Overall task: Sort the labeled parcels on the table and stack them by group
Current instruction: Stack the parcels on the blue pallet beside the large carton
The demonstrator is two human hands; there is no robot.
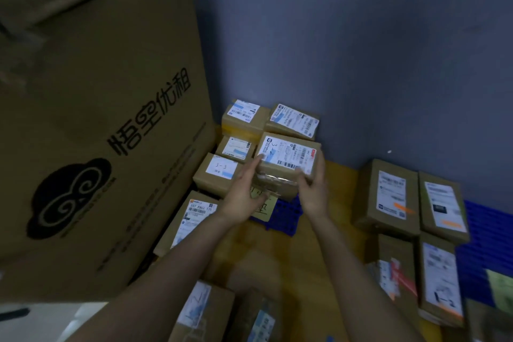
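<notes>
Both hands hold a brown cardboard parcel [287, 157] with a white shipping label marked "3-2", raised above the wooden table [327, 233]. My left hand [244, 189] grips its left side with the thumb on the label. My right hand [312, 189] grips its right side with fingers curled over the front edge. To the left lies a parcel marked "3-3" [219, 175]. Behind it sit three more labeled parcels [244, 115], [293, 121], [236, 147]. Under the held parcel are a yellow note [262, 205] and a blue plastic grid [286, 212].
A big printed carton [97, 119] fills the left. A group of several labeled parcels [391, 197] lies at the right beside a blue crate [483, 253]. More parcels [194, 216], [200, 311] lie near me. A blue-grey wall stands behind.
</notes>
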